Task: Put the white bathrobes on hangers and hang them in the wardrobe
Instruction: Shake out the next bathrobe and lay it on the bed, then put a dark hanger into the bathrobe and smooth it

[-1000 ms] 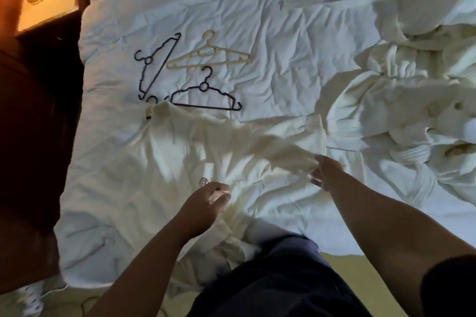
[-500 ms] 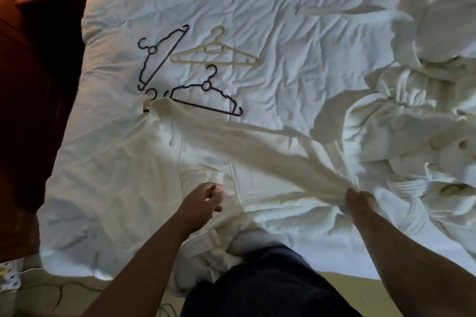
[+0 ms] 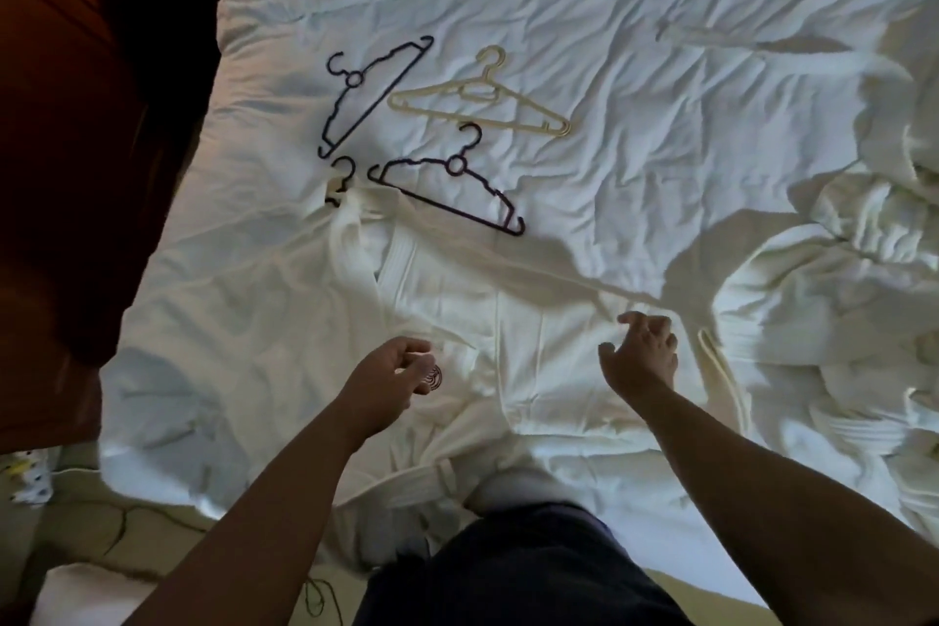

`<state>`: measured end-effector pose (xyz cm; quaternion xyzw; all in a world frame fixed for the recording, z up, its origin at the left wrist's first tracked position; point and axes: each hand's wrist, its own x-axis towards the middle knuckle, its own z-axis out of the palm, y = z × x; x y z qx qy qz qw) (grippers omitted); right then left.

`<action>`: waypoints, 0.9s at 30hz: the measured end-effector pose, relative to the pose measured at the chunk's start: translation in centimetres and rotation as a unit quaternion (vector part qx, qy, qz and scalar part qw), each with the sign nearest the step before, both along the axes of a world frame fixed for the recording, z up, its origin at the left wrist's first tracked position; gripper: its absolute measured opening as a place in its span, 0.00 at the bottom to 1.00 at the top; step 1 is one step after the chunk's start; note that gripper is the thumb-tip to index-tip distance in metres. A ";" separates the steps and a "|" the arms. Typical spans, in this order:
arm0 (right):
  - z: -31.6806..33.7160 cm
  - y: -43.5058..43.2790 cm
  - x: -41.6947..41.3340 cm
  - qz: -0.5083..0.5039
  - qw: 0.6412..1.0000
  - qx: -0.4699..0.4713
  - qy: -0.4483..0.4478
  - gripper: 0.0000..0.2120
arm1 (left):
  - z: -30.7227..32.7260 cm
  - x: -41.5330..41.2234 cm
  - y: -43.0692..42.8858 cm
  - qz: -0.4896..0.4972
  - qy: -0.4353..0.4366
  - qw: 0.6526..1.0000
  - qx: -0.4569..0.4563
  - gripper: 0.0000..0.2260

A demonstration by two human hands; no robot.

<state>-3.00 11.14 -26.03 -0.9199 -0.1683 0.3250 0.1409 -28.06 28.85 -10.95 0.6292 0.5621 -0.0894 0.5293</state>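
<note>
- You've got one robe (image 3: 315, 320) spread flat on the bed (image 3: 660, 117), a hanger hook (image 3: 341, 170) poking out at its collar, so it looks like the hangering step.
- Left hand (image 3: 394, 374) hovers loosely curled, holding nothing I can see; right hand (image 3: 643, 353) is spread over the cloth.
- Spare hangers (image 3: 447, 117) sit just above.
- More robes (image 3: 838, 320) are heaped right.
- Next is probably straightening the front, then lifting by the hook.

- The bathrobe (image 3: 457, 300) I saw spread out was matt white cloth, ribbed along its collar.
- The duvet (image 3: 660, 142) under it looked like smooth, creased cotton.
- The cream hanger (image 3: 477, 104) seemed matt plastic; the two dark hangers (image 3: 447, 183) looked like thin plastic too.
- The cabinet (image 3: 66, 142) appeared to be dark, polished wood.
</note>
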 end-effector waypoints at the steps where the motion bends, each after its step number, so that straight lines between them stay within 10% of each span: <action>1: -0.1 2.0 0.0 0.057 0.998 0.014 0.021 0.22 | 0.0 -0.5 0.5 0.015 -0.004 1.000 0.003 0.08; 16: -6.7 26.4 3.4 0.420 0.904 -0.076 0.021 0.24 | 0.0 -10.4 2.1 0.205 -0.014 0.978 0.016 0.09; 22: -4.6 22.3 2.5 0.345 0.912 -0.172 -0.142 0.23 | -0.2 -15.5 3.1 0.201 -0.026 0.979 0.015 0.08; 27: 4.9 15.6 -0.5 0.173 0.959 0.035 -0.220 0.12 | 1.8 -16.9 4.4 0.139 -0.083 0.987 0.008 0.08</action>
